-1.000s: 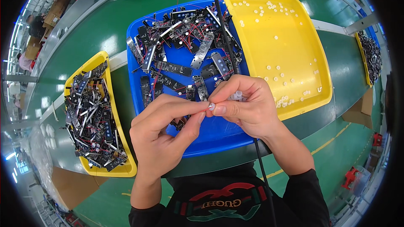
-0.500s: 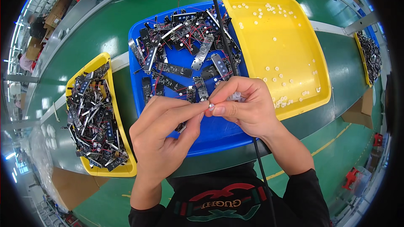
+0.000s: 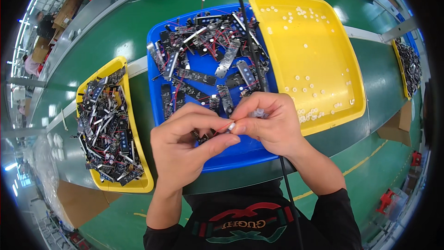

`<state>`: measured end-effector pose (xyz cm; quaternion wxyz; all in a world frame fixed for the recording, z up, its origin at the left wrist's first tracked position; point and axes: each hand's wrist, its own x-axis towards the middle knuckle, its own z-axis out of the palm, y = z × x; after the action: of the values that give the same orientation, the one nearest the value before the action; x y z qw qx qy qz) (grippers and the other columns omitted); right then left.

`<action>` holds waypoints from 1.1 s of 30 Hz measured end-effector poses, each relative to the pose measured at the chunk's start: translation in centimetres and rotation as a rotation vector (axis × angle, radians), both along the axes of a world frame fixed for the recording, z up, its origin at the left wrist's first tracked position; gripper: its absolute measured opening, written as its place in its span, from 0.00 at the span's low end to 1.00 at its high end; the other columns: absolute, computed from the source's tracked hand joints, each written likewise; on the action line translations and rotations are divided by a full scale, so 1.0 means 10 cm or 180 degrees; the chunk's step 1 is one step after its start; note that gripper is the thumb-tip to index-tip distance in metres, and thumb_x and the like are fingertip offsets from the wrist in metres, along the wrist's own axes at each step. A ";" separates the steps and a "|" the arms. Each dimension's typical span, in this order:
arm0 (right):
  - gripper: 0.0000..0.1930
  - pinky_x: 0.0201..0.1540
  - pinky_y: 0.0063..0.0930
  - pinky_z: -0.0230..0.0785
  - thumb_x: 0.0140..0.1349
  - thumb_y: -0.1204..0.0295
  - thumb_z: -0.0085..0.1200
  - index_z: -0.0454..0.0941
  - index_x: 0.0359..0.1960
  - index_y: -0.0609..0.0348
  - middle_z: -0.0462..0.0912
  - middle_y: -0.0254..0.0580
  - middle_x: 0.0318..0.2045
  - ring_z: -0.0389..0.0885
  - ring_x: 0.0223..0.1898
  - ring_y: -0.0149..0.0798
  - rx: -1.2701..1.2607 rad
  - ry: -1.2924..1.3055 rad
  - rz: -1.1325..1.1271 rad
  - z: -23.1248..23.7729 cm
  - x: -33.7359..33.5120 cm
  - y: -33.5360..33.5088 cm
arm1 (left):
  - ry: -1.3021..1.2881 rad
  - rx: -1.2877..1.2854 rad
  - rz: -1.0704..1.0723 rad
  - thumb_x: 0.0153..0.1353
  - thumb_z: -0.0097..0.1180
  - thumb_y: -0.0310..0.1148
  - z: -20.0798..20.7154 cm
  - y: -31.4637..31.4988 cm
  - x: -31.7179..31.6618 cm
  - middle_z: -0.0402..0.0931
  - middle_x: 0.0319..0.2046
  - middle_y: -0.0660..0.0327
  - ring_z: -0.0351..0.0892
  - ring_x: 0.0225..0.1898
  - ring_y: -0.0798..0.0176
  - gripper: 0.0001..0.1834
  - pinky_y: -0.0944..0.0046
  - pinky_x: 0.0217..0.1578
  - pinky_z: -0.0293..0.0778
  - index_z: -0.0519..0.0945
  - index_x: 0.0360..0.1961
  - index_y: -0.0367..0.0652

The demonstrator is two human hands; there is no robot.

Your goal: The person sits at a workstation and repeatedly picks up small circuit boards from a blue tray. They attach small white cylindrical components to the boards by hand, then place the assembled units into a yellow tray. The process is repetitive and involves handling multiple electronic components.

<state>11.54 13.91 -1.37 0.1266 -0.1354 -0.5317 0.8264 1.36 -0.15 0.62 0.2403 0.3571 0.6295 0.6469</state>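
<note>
My left hand (image 3: pixel 182 143) is curled around a dark part with a thin red wire (image 3: pixel 223 129), partly hidden by the fingers. Its index fingertip meets a tiny white piece (image 3: pixel 231 127), while the thumb stands a little apart below. My right hand (image 3: pixel 273 125) pinches that white piece between thumb and index finger. Several translucent white caps (image 3: pixel 259 113) are tucked behind its pinching fingers. Both hands are over the near part of a blue tray (image 3: pixel 217 162), which holds many black circuit boards (image 3: pixel 196 76) with red wires.
To the right, a yellow tray (image 3: pixel 319 69) carries scattered small white caps (image 3: pixel 311 86). A narrower yellow tray (image 3: pixel 149 178) at left is heaped with circuit boards (image 3: pixel 108 129). A black cable (image 3: pixel 249 32) crosses the blue tray. Beyond the green table's right end stands a cardboard box (image 3: pixel 397 122).
My left thumb has moved away from the index finger, and the red wire now shows between the hands. The trays appear slightly shifted to the right in view. The right hand keeps its pinch.
</note>
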 end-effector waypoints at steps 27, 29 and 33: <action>0.11 0.12 0.17 0.42 0.62 0.72 0.36 0.70 0.41 0.58 0.58 0.28 0.13 0.51 0.10 0.22 -0.2293 0.0113 0.0055 -0.07 -0.04 0.09 | 0.2248 -0.2751 0.2319 0.55 0.57 0.32 0.60 -1.38 -1.24 0.76 0.25 0.63 0.72 0.27 0.75 0.12 0.75 0.29 0.66 0.78 0.36 0.34; 0.12 0.13 0.16 0.43 0.65 0.71 0.37 0.70 0.46 0.59 0.58 0.27 0.13 0.51 0.10 0.22 -0.2233 -0.0086 -0.0070 0.00 -0.05 0.07 | 0.2775 -0.2877 0.2407 0.54 0.58 0.33 0.64 -1.39 -1.20 0.77 0.30 0.58 0.74 0.33 0.66 0.14 0.69 0.34 0.68 0.78 0.41 0.39; 0.13 0.14 0.16 0.45 0.67 0.67 0.38 0.72 0.43 0.62 0.58 0.25 0.13 0.52 0.11 0.21 -0.2134 0.0053 0.0128 -0.11 -0.05 0.12 | 0.4086 -0.2487 0.2407 0.52 0.59 0.30 0.63 -1.12 -0.86 0.77 0.34 0.59 0.74 0.33 0.64 0.15 0.66 0.34 0.68 0.77 0.42 0.40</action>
<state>11.07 15.10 -2.44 0.0630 -0.1522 -0.2318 0.9587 -7.28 -11.31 6.89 -0.2911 0.3118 0.8999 0.0907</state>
